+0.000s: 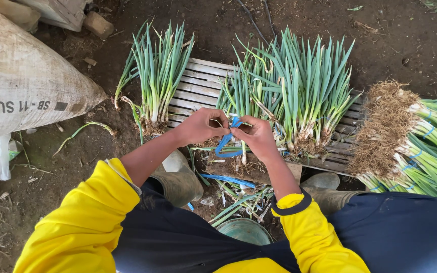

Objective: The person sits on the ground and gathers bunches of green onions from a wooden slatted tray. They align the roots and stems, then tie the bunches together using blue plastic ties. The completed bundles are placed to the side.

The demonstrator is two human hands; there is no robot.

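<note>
Both hands meet in the middle: the left hand (198, 126) and right hand (258, 136) each pinch the blue strap (226, 142), fingers closed tight on it. It loops between them, just under the fingertips, so it looks ready to go round a bunch. Right past the hands stand green onions (294, 96) with roots down on a wooden slat rack (198, 83). Off beyond the right hand lie tied bundles (421, 146), roots pointing in. Beyond the left hand sits a white sack (21, 91) on the dirt floor (400, 40).

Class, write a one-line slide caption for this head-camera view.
Both hands, left hand and right hand, pinch a blue strap beside green onion bunches on a slatted crate.
</note>
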